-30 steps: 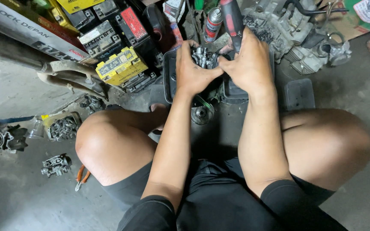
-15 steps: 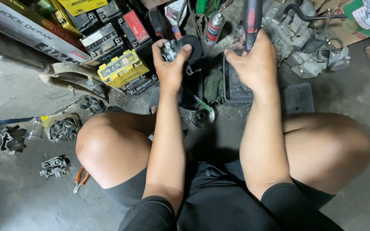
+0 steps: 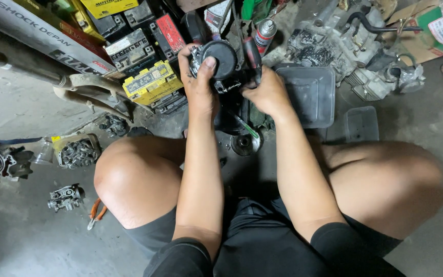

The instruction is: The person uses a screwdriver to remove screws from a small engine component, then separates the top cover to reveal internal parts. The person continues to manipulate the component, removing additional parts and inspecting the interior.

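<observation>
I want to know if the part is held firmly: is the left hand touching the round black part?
Touching. The head view shows the left hand wrapped around the round black part, thumb pressed on its face.

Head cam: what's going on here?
A person squats on a concrete floor among scattered engine parts. The left hand holds up a dark round-topped metal part, likely a carburetor. The right hand grips a red-and-black-handled tool against its side. A grey plastic tray lies just beyond the right hand, a yellow battery to the left, and orange-handled pliers beside the left knee.
</observation>
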